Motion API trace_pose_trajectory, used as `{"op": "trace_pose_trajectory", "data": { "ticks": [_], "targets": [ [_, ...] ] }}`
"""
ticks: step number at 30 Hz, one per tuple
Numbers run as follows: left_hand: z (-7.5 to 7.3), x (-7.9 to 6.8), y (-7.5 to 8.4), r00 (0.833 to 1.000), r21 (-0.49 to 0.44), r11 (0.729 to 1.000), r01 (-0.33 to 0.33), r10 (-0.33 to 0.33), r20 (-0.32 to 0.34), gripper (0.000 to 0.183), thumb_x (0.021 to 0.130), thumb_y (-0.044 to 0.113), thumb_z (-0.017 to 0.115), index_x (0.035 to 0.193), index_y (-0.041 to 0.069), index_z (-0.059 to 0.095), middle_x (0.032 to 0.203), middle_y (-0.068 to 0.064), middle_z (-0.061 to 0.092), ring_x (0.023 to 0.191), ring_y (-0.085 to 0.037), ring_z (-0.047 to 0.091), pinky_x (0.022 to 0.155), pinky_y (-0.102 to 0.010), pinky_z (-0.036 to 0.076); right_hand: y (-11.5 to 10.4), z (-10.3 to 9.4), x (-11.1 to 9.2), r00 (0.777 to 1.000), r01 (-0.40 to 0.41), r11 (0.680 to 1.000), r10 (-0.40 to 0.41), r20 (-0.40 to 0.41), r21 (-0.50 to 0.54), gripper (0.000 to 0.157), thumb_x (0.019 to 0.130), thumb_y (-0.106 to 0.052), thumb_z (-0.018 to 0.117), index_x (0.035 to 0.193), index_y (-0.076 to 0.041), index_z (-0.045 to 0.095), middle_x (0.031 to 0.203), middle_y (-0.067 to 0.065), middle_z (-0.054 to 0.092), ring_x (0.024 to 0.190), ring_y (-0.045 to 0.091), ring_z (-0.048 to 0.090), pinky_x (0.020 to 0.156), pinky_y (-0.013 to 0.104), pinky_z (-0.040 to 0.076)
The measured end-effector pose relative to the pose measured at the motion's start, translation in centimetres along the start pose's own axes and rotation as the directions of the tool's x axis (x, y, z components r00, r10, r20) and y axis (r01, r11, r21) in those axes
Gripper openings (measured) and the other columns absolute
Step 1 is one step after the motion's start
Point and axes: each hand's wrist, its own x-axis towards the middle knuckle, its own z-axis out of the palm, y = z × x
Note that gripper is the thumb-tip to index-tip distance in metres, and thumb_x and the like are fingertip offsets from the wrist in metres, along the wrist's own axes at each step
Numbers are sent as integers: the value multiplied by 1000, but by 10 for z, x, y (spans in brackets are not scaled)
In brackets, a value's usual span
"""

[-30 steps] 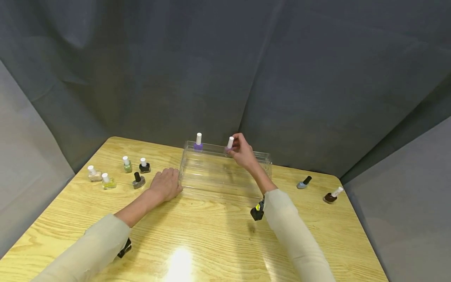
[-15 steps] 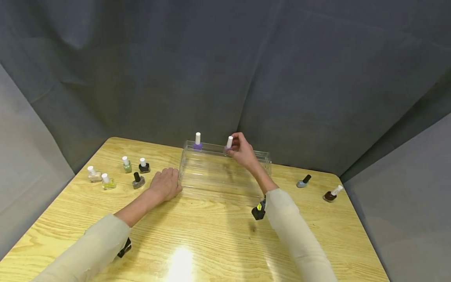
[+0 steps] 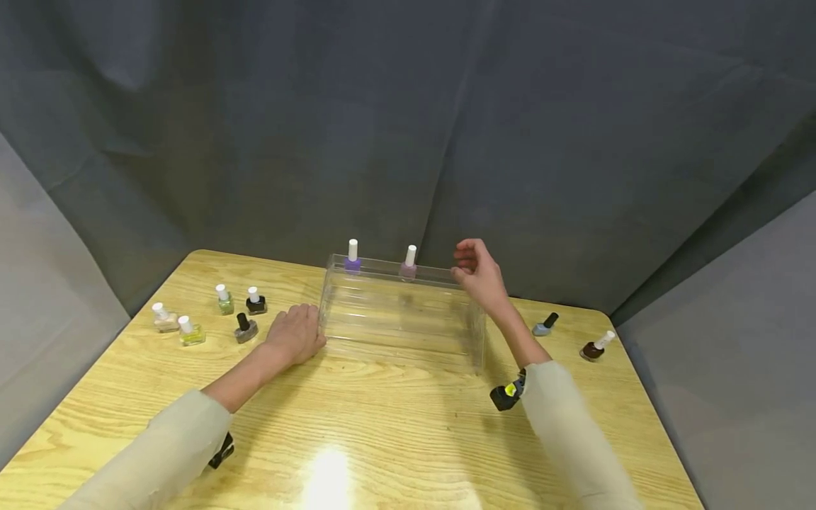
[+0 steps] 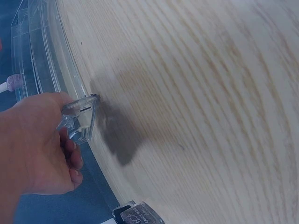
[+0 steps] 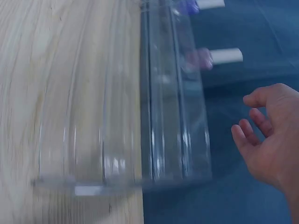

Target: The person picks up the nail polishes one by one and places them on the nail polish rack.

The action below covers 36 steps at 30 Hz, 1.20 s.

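Observation:
A clear tiered acrylic rack [image 3: 401,319] stands at the middle of the table. Its back tier holds two upright nail polish bottles with white caps, one purple [image 3: 353,263] and one pale mauve [image 3: 408,270]. At the rack's left end my left hand [image 3: 296,333] grips the side, fingers curled in the left wrist view. My right hand [image 3: 479,276] is up by the rack's back right corner, fingers loosely bent and holding nothing. The right wrist view has this hand [image 5: 273,133] apart from the mauve bottle [image 5: 203,59].
Left of the rack stand several nail polish bottles: beige [image 3: 166,321], yellow [image 3: 193,334], green [image 3: 226,304], black [image 3: 256,304] and grey [image 3: 246,331]. To the right lie a light blue bottle [image 3: 542,329] and a dark one [image 3: 592,350]. A dark curtain [image 3: 395,127] hangs behind the table.
My right hand has let go of the mauve nail polish bottle, which stays in the back tier, and has moved right. The left hand keeps its place on the rack.

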Motion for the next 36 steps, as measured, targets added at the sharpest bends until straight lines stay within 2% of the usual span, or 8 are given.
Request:
{"op": "trace_pose_trajectory", "data": {
  "ticks": [5, 10, 15, 19, 24, 26, 29, 36],
  "targets": [
    [2, -1, -2, 1000, -6, 1000, -1, 1, -10, 27, 96, 26, 56, 102, 0, 48, 94, -12, 50, 89, -29, 48, 72, -41, 41, 8, -35, -14, 995, -33, 998, 29, -96, -44, 45, 93, 3, 64, 133, 2, 44, 128, 21, 54, 118, 33, 52, 98, 43, 44],
    [3, -1, -2, 1000, -12, 1000, -5, 5, -12, 26, 96, 25, 55, 102, 1, 48, 93, -12, 50, 88, -29, 48, 72, -41, 39, 20, -71, -35, 985, -52, 994, 36, -167, -97, 46, 95, -1, 64, 136, 1, 42, 130, 21, 53, 121, 34, 51, 98, 41, 44],
    [4, -1, -2, 1000, -12, 1000, -4, 4, 2, 24, 96, 25, 55, 99, 3, 47, 91, -10, 48, 85, -28, 45, 71, -40, 38, 29, -106, -59, 963, -116, 984, 78, -256, -136, 45, 96, -3, 64, 135, 0, 43, 129, 21, 53, 119, 31, 53, 97, 32, 45],
    [3, 0, -2, 1000, -8, 1000, -5, 5, 4, 26, 97, 27, 57, 99, 3, 47, 90, -10, 48, 85, -28, 45, 71, -40, 38, 39, -132, -80, 926, -202, 961, 124, -355, -190, 44, 96, -7, 63, 135, 0, 44, 130, 19, 53, 118, 29, 52, 96, 31, 45],
    [2, -1, -1, 1000, -13, 1000, -4, 4, 3, 29, 96, 28, 59, 101, 2, 48, 92, -10, 49, 87, -29, 47, 72, -42, 40, 56, -160, -106, 852, -337, 915, 195, -485, -224, 44, 98, -14, 62, 137, -5, 45, 134, 16, 51, 122, 30, 48, 101, 37, 42],
    [2, -1, -1, 1000, -19, 1000, -4, 4, 6, 29, 96, 28, 59, 101, 2, 47, 92, -11, 49, 87, -29, 47, 73, -42, 40, 65, -168, -115, 826, -376, 904, 226, -517, -205, 44, 98, -14, 61, 138, -5, 44, 135, 17, 49, 124, 31, 46, 103, 38, 40],
    [2, -2, -1, 1000, -18, 1000, -1, 1, 12, 28, 97, 28, 59, 101, 2, 47, 93, -11, 49, 88, -29, 46, 73, -42, 40, 79, -175, -127, 811, -401, 897, 254, -528, -185, 46, 98, -13, 61, 138, -1, 42, 136, 19, 45, 125, 34, 44, 104, 43, 39],
    [0, -1, 0, 1000, -30, 1000, -7, 8, 14, 28, 98, 27, 59, 101, 2, 46, 91, -10, 48, 84, -28, 45, 70, -41, 38, 111, -174, -147, 807, -435, 878, 284, -517, -198, 58, 93, -7, 66, 141, 4, 36, 134, 25, 42, 124, 43, 44, 99, 52, 38]
  ]
}}
